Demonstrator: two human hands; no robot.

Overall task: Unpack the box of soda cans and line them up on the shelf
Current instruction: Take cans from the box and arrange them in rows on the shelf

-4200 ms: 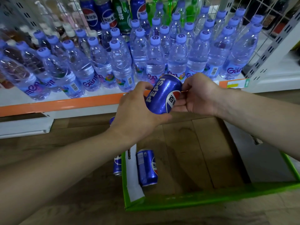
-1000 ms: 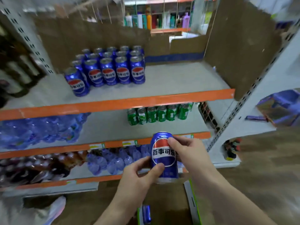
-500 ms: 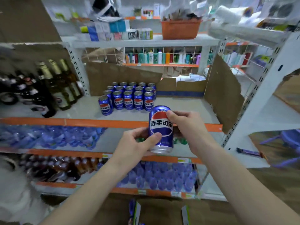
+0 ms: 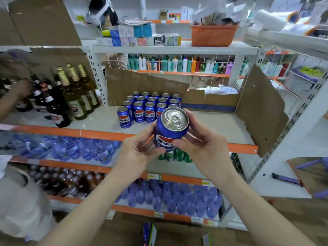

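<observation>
Can: we hold a blue soda can (image 4: pixel 170 129) in both hands, tilted so its silver top and pull tab face us; it hangs in the air in front of the shelf edge, touching no shelf.
Left hand: our left hand (image 4: pixel 136 153) grips the can's lower left side, fingers curled around it and the thumb near the logo.
Right hand: our right hand (image 4: pixel 202 144) grips the can's right side, thumb across the front below the logo and fingers wrapped behind.
Shelf: the grey shelf (image 4: pixel 213 125) with an orange front strip lies just behind the can, lined at the back and right with cardboard (image 4: pixel 260 110).
Cans on shelf: a block of matching blue cans (image 4: pixel 149 107) stands upright on the shelf behind the held can, one can out front at the left corner.
Bottles: glass bottles (image 4: pixel 74 93) stand on the next bay, left of the can block.
Lower shelves: green cans (image 4: pixel 177 156) sit directly below the held can; water bottles (image 4: pixel 170 197) fill the shelf beneath those.
Box: a corner of the box (image 4: pixel 150 233) shows at the bottom edge, below our forearms.
</observation>
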